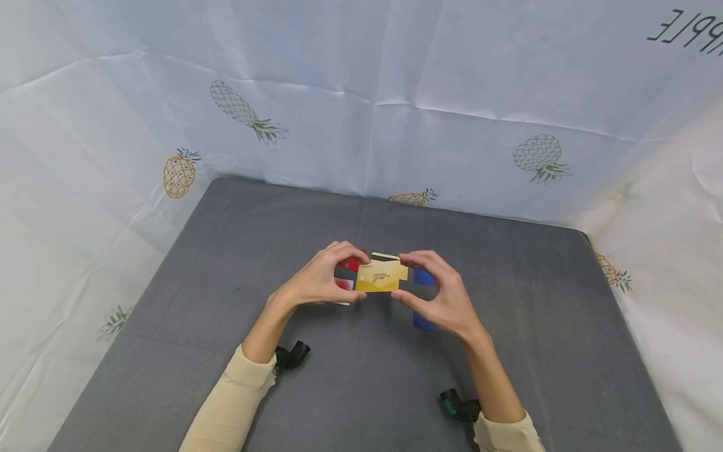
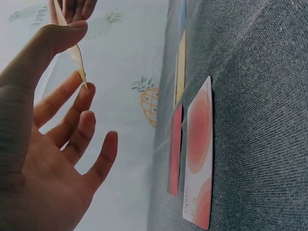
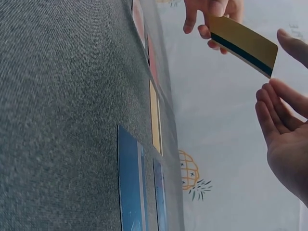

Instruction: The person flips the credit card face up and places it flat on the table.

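Observation:
Both hands hold a gold card (image 1: 377, 276) up over the table by its opposite ends. My left hand (image 1: 322, 273) grips its left end between thumb and fingers. At the right end, my right hand (image 1: 443, 292) has its thumb and index finger at the corners; in the right wrist view the index fingertip touches one corner and the thumb is very close. The card's back (image 3: 245, 43) shows a dark stripe there. Beneath the left hand lie a red card (image 1: 353, 262) and a white card with red circles (image 2: 198, 139).
Yellowish cards (image 3: 155, 115) lie on the grey table (image 1: 339, 389) behind the held card, one with a dark stripe (image 1: 385, 257). Two blue cards (image 1: 424, 277) (image 1: 425, 322) lie beside the right hand. A pineapple-print curtain (image 1: 367, 75) hangs around the table.

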The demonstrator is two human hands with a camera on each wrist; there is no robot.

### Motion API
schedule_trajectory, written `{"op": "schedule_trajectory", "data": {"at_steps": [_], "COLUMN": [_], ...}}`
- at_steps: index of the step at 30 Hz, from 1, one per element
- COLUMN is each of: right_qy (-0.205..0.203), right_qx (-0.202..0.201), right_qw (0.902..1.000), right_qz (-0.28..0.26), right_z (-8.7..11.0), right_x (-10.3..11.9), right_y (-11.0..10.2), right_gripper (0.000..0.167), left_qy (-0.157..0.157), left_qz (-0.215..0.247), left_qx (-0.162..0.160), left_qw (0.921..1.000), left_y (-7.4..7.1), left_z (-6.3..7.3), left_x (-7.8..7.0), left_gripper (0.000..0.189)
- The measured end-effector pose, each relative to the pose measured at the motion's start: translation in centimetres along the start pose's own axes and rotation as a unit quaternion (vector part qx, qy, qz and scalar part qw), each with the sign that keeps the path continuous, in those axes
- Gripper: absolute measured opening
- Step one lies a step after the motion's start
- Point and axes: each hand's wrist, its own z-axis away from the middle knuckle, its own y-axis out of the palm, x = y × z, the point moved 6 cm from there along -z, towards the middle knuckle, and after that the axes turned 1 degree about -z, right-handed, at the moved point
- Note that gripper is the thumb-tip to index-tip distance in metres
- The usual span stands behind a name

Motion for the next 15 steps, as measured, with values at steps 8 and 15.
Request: {"op": "schedule_trajectory", "data": {"at_steps": [8,15], "right_qy": [0.010,0.015], "right_qx": [0.009,0.021], "right_qw": [0.9996,0.9987], "right_qz": [0.025,0.043], "right_z": [0.09,0.07], "right_x": [-0.21,-0.36], "right_y": [-0.35,-0.43], "right_gripper": [0.058,0.055], "left_qy": [0.003,-0.002], "left_qz": [-0.020,-0.025], "left_qx": [0.000,0.005], "left_qw": [0.9998,0.9997], "left_y": [-0.02,0.00], "left_z": [-0.02,-0.03], "left_x": [-0.13,-0.30], "left_gripper": [0.054,0.054]}}
